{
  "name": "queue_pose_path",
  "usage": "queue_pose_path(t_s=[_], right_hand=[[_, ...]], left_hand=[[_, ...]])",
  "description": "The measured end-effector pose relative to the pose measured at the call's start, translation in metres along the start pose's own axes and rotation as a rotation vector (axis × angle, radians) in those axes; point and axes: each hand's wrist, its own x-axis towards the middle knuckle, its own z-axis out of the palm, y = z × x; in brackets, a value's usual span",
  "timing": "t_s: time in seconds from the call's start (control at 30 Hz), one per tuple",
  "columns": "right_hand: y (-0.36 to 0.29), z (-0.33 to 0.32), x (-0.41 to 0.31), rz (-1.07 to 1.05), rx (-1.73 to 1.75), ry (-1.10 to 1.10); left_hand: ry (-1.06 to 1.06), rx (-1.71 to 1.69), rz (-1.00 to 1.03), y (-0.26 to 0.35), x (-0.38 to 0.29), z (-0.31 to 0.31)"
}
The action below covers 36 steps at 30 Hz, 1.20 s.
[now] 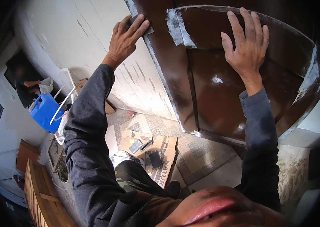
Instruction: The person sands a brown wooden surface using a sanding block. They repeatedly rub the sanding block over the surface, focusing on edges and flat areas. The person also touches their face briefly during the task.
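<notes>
My left hand [127, 37] grips a small dark flat pad [149, 30], possibly a sanding block, against the left edge of a dark brown panelled door [219, 105]. A whitish strip of what looks like filler [158, 63] runs down that edge. My right hand [246, 45] is spread over the door's upper part with nothing in it. Its fingertips reach a curved pale line [216, 7]; whether they press the surface is hard to tell. White patches mark the door at the upper left [180, 28], the middle [217, 80] and the right side [309, 76].
Below me, flattened cardboard [168, 144] on the tiled floor [202, 159] bears dark pads [155, 159] and an open tub [121, 157]. A scuffed white wall [91, 31] adjoins the door. Leftward are a blue jug [47, 110], a white chair [68, 78], a person [23, 88] and wooden furniture [42, 195].
</notes>
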Motion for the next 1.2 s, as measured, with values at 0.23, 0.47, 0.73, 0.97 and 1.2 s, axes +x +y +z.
queue_pose_path(t_s=[0.23,0.47,0.73,0.97,1.2], right_hand=[[0.000,0.003,-0.002,0.027,0.003,-0.009],[0.000,0.003,-0.003,-0.007,0.029,0.048],[-0.002,-0.013,-0.003,0.011,0.274,-0.015],[-0.084,-0.126,-0.074,0.236,1.615,-0.712],[-0.046,-0.113,-0.033,0.429,1.526,-0.713]], left_hand=[[0.030,-0.007,-0.253,0.003,-0.004,-0.011],[0.049,0.113,-0.332,-0.019,0.018,-0.003],[-0.338,-1.071,-0.598,0.156,-0.112,-0.097],[-0.042,-2.777,-2.043,0.266,0.015,-0.163],[-0.482,-1.988,-0.930,0.239,0.032,-0.129]])
